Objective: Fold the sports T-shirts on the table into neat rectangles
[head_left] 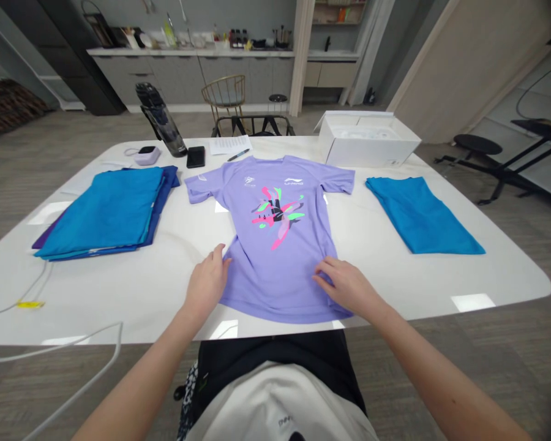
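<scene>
A lavender short-sleeved T-shirt [275, 245] lies front side up on the white table, its collar away from me and its hem near the table's front edge. A bright pink, green and black print covers its chest. My left hand [207, 278] rests at the shirt's lower left side, fingertips at the fabric edge and fingers slightly apart. On the lower right side, my right hand [346, 283] touches the cloth with thumb and fingers apart. Small creases run across the fabric between the hands.
A stack of folded blue clothes [105, 211] lies left; a folded blue garment [425, 214] lies right. Toward the back are a dark bottle [161, 119], black phone-like item [196, 157], pen [238, 155], paper [229, 144] and white box [371, 150]. A white cable [87, 373] hangs front left.
</scene>
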`<state>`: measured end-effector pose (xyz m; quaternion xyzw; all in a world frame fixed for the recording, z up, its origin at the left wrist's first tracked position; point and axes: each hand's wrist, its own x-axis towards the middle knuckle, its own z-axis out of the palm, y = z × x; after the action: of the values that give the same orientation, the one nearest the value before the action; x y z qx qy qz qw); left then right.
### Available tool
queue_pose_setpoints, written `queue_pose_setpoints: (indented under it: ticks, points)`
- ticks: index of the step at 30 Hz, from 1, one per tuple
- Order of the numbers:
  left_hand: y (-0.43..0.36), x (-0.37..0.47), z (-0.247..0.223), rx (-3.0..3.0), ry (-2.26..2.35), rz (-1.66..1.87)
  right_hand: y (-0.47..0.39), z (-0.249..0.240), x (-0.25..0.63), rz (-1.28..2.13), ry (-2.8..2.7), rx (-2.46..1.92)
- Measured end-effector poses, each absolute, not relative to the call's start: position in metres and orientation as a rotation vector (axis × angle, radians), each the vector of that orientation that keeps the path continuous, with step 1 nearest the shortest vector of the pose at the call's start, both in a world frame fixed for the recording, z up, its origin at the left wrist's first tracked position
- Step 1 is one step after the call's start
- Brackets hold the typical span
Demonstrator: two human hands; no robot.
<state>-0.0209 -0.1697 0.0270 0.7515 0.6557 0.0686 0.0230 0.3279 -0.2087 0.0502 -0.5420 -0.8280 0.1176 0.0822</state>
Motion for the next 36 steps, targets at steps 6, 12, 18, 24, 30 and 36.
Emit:
queue_pose_setpoints:
  ticks: [6,12,18,24,30,36]
  points:
    - [-0.192,-0.042,0.021,2.317,1.999,0.097,-0.224,0.052,0.385,0.332,-2.36,-2.001]
    - [-0.199,-0.04,0.026,2.321,2.161,0.122,-0.238,0.046,0.405,0.291,-2.11,-2.279]
    - [-0.164,-0.011,0.029,2.302,2.182,0.031,-0.215,0.046,0.387,0.246,-1.912,-2.581]
    - [-0.178,-0.041,0.047,2.154,2.305,0.09,-0.21,0.045,0.39,0.202,-1.956,-2.567]
    - [-0.23,-0.064,0.045,2.024,2.298,-0.095,-0.227,0.035,0.401,0.308,-1.98,-2.491]
    - [-0.233,-0.065,0.024,2.168,2.083,0.397,-0.237,0.045,0.394,0.28,-1.954,-2.413]
